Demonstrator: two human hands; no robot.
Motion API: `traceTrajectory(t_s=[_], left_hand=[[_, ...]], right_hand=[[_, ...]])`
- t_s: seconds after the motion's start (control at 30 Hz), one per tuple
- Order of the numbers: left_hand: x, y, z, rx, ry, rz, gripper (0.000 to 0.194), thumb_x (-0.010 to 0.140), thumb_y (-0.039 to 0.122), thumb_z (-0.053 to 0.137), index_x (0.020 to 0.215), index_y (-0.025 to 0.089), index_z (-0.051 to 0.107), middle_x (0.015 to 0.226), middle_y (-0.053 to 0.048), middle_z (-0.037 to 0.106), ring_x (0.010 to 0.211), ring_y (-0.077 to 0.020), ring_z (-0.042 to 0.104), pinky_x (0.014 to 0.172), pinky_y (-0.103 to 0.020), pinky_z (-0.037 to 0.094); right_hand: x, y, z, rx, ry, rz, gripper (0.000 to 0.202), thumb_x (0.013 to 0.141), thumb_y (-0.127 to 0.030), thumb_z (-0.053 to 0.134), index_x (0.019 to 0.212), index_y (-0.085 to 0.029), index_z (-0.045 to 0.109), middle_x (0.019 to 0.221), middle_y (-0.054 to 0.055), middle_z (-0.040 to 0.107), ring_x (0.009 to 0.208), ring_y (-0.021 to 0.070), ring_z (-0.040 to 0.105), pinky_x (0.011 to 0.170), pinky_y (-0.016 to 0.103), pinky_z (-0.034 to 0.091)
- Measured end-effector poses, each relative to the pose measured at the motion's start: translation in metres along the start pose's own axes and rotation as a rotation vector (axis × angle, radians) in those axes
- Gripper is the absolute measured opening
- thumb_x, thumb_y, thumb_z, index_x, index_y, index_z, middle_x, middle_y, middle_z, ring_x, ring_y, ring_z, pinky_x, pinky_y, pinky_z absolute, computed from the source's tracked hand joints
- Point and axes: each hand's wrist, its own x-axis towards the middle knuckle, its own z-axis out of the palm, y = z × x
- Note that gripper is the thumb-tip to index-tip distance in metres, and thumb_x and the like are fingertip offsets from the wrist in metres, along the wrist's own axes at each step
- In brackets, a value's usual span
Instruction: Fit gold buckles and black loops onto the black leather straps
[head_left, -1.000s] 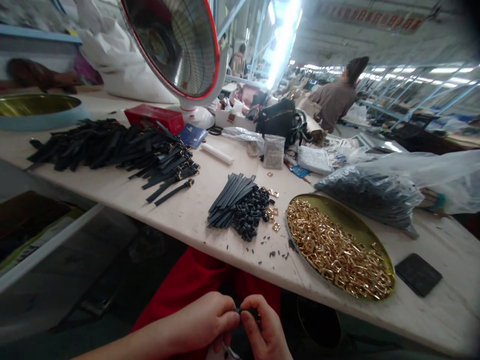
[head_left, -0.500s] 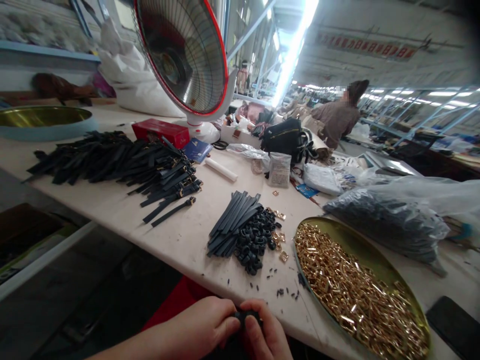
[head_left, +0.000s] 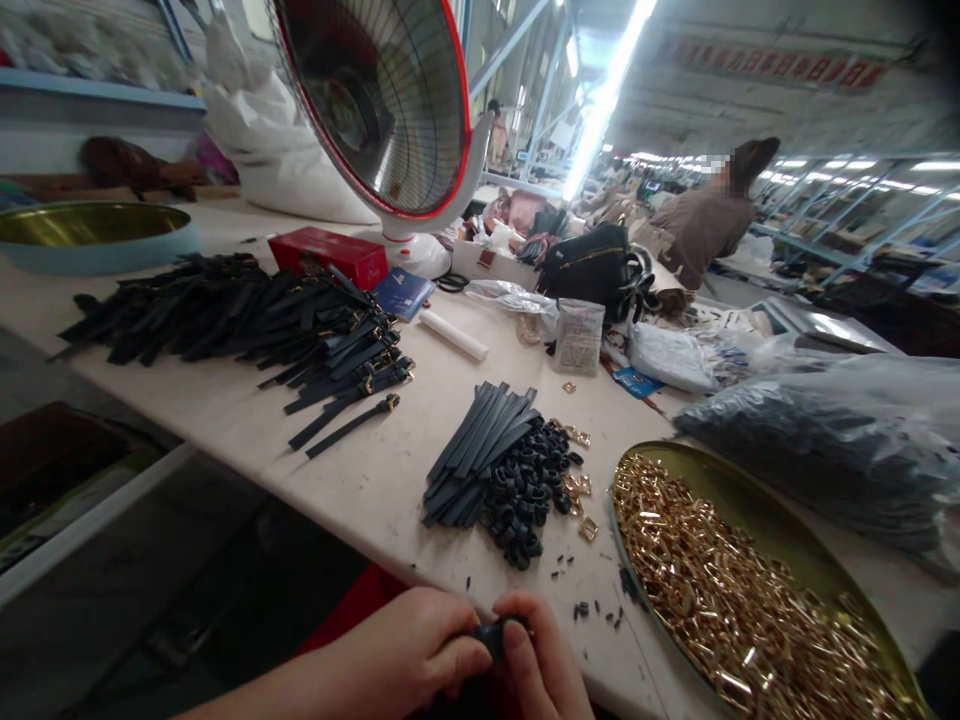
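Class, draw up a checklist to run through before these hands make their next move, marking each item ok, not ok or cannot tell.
1. Left hand and right hand both on dark piece: ok.
2. Strips lying beside loops: ok.
3. Buckles all in tray: not ok; loose ones lie beside the loops.
4. Table free of black bits: not ok.
5. Buckle on dark piece: cannot tell; hands hide much of it.

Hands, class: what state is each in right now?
Left hand: closed, holding a black piece.
Right hand: closed, holding the same black piece.
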Motion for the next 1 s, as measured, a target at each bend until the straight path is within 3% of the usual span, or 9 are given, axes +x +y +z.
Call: traceTrajectory(t_s=[0.17, 0.33, 0.47, 0.57, 0.67, 0.73, 0.8, 0.9, 1.0], left_hand=[[0.002, 0.002, -0.007, -0.062, 0.024, -0.052, 0.022, 0.078, 0.033, 0.043, 0.069, 0.015, 0.054, 0.058, 0.003, 0.053, 0.046, -0.0089, 0.045, 0.043, -0.018, 0.031], [0.003, 0.004, 0.005, -0.111, -0.011, -0.060, 0.022, 0.078, 0.032, 0.043, 0.068, 0.015, 0.053, 0.059, 0.004, 0.052, 0.046, -0.0078, 0.043, 0.043, -0.018, 0.030], [0.002, 0.001, 0.011, -0.031, 0.013, -0.026, 0.021, 0.078, 0.030, 0.043, 0.073, 0.015, 0.056, 0.063, 0.003, 0.054, 0.052, -0.0096, 0.046, 0.047, -0.019, 0.033], [0.007, -0.008, -0.014, 0.169, 0.149, 0.059, 0.024, 0.080, 0.033, 0.043, 0.071, 0.016, 0.058, 0.064, 0.002, 0.057, 0.060, -0.0123, 0.051, 0.055, -0.020, 0.036], [0.016, -0.016, -0.070, 0.428, 0.501, 0.061, 0.028, 0.082, 0.037, 0.042, 0.070, 0.018, 0.059, 0.062, 0.000, 0.057, 0.063, -0.0156, 0.053, 0.059, -0.023, 0.037], [0.024, -0.016, -0.109, 0.613, 0.773, 0.039, 0.026, 0.082, 0.036, 0.044, 0.075, 0.017, 0.060, 0.070, -0.004, 0.061, 0.071, -0.0194, 0.056, 0.066, -0.026, 0.039], [0.038, -0.012, -0.135, 0.691, 0.913, 0.044, 0.023, 0.082, 0.032, 0.047, 0.092, 0.015, 0.060, 0.094, -0.011, 0.061, 0.093, -0.0251, 0.053, 0.081, -0.032, 0.037], [0.075, 0.000, -0.139, 0.776, 0.912, 0.096, 0.025, 0.083, 0.030, 0.047, 0.098, 0.015, 0.059, 0.108, -0.014, 0.057, 0.105, -0.0262, 0.049, 0.091, -0.035, 0.033], [0.121, 0.010, -0.123, 0.750, 0.811, 0.089, 0.020, 0.080, 0.032, 0.052, 0.085, 0.016, 0.063, 0.092, -0.011, 0.064, 0.091, -0.0227, 0.058, 0.082, -0.030, 0.040]], right_hand=[[0.007, -0.011, -0.009, -0.038, -0.021, -0.025, 0.021, 0.090, -0.036, 0.034, 0.090, -0.021, 0.049, 0.066, -0.002, 0.050, 0.058, 0.0127, 0.049, 0.052, 0.022, 0.040], [-0.001, -0.014, -0.016, -0.158, -0.059, -0.098, 0.016, 0.089, -0.029, 0.035, 0.087, -0.022, 0.050, 0.070, 0.000, 0.052, 0.063, 0.0139, 0.050, 0.057, 0.024, 0.041], [-0.001, -0.013, -0.005, -0.145, -0.085, -0.089, 0.017, 0.089, -0.030, 0.035, 0.086, -0.021, 0.050, 0.073, 0.001, 0.054, 0.066, 0.0146, 0.052, 0.059, 0.026, 0.042], [0.010, -0.011, -0.001, -0.040, -0.060, -0.056, 0.026, 0.089, -0.034, 0.036, 0.110, -0.021, 0.043, 0.081, 0.002, 0.057, 0.064, 0.0138, 0.052, 0.058, 0.026, 0.043], [0.026, -0.009, -0.008, 0.032, 0.068, -0.036, 0.046, 0.089, -0.037, 0.036, 0.130, -0.020, 0.024, 0.085, 0.003, 0.058, 0.061, 0.0128, 0.051, 0.058, 0.026, 0.044], [0.033, -0.005, -0.016, 0.011, 0.142, -0.029, 0.045, 0.088, -0.038, 0.038, 0.128, -0.018, 0.030, 0.078, 0.001, 0.056, 0.058, 0.0124, 0.050, 0.057, 0.025, 0.044], [0.036, 0.002, -0.020, -0.019, 0.180, -0.029, 0.041, 0.086, -0.039, 0.042, 0.121, -0.017, 0.040, 0.072, 0.000, 0.055, 0.056, 0.0125, 0.050, 0.056, 0.024, 0.043], [0.035, 0.015, -0.017, -0.052, 0.223, -0.029, 0.038, 0.084, -0.041, 0.045, 0.112, -0.017, 0.051, 0.070, 0.000, 0.057, 0.057, 0.0135, 0.053, 0.056, 0.024, 0.044], [0.033, 0.024, -0.013, -0.109, 0.213, -0.044, 0.036, 0.082, -0.044, 0.047, 0.104, -0.018, 0.058, 0.071, 0.002, 0.060, 0.058, 0.0146, 0.055, 0.059, 0.023, 0.046]])
